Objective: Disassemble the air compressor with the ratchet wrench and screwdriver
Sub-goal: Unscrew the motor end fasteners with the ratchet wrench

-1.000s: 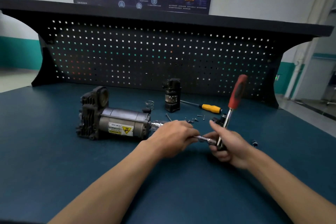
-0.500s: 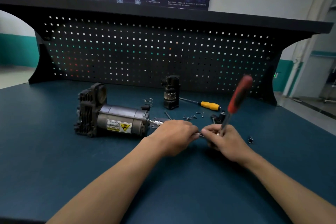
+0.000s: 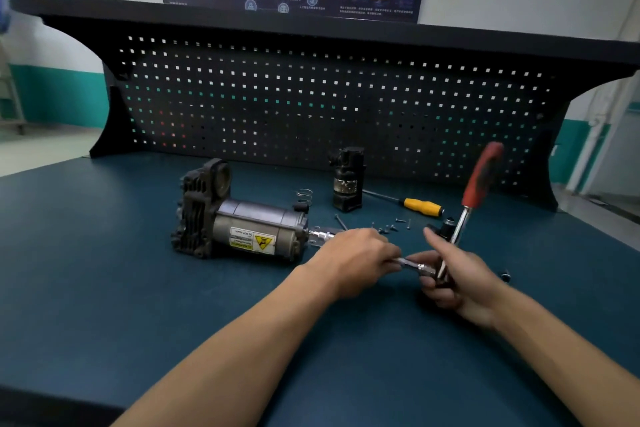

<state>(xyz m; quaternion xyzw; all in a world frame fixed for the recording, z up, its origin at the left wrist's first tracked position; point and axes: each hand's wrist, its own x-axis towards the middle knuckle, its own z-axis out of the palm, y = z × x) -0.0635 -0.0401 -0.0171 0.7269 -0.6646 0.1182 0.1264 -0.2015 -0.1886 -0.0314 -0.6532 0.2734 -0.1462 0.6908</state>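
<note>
From the head view, the compressor [image 3: 239, 225] lies on its side on the table [image 3: 104, 270], finned end to the left, with nothing holding it. A thin steel bar [image 3: 412, 265] runs rightward from its motor end. The left hand [image 3: 353, 260] has its fingers curled round that bar just right of the compressor. The right hand [image 3: 457, 277], further right, grips the head of the ratchet [image 3: 481, 177] with its thumb raised, and the red handle stands up, tilted away to the right. The screwdriver [image 3: 420, 206] lies untouched behind and right of the compressor.

What could go wrong: whether the bar's far tip is seated on a fastener cannot be told. If it sits shallow, a pull on the handle would likely cam it off and round the head. With both hands on the tool, torque could also roll the round compressor body. Loose screws [image 3: 391, 227] lie just right of the compressor, behind the hands — a dragged wrist or a dropped handle would scatter them. A small black part [image 3: 446, 229] sits right beside the ratchet shaft and could be knocked.

Room: the pegboard [image 3: 311, 104] stands well behind the compressor, so a backward swing looks free. On the near side only the forearms cross the table — its front edge is well apart from the work.
</note>
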